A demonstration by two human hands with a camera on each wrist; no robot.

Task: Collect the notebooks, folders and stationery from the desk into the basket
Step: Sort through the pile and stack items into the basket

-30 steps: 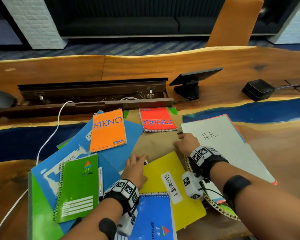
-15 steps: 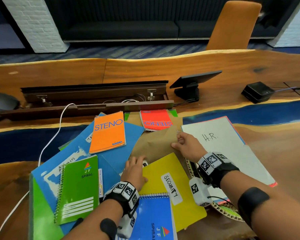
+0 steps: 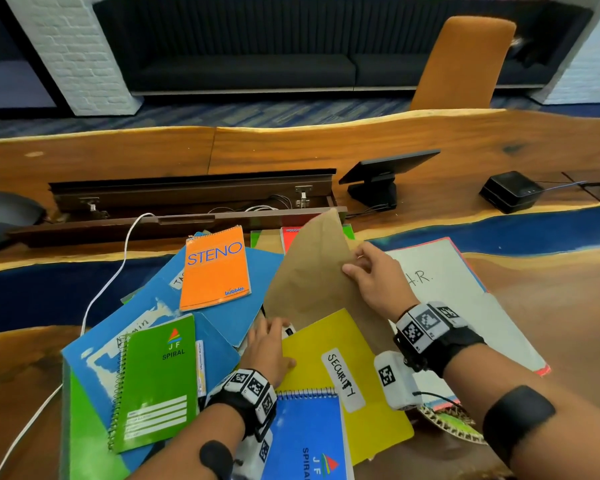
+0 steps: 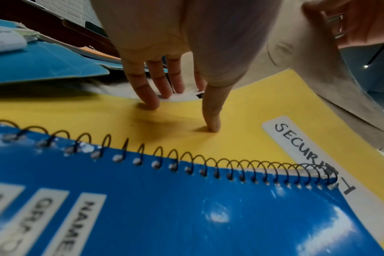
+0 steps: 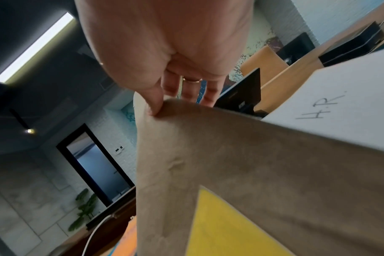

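My right hand (image 3: 369,271) pinches the edge of a brown paper folder (image 3: 309,271) and holds its far side lifted off the desk; the thumb (image 5: 155,102) presses its rim. My left hand (image 3: 269,344) lies flat with straight fingers (image 4: 147,93) pressing the yellow SECURITY folder (image 3: 343,368). A blue spiral notebook (image 3: 309,438) overlaps the yellow folder. An orange STENO pad (image 3: 215,268) and a green spiral notebook (image 3: 156,382) lie on blue folders (image 3: 222,320) to the left. The red pad (image 3: 290,233) is mostly hidden behind the lifted folder. A woven basket rim (image 3: 451,424) shows under my right forearm.
A white H.R. folder (image 3: 458,306) lies on the right. Behind the pile are an open cable tray (image 3: 191,199), a small tilted screen (image 3: 385,174), a black box (image 3: 510,190) and a white cable (image 3: 111,278). An orange chair (image 3: 465,60) stands beyond the desk.
My right hand has taken the brown folder's edge and raised it, so it now stands tilted and covers most of the red pad. My left hand stays pressed on the yellow folder.
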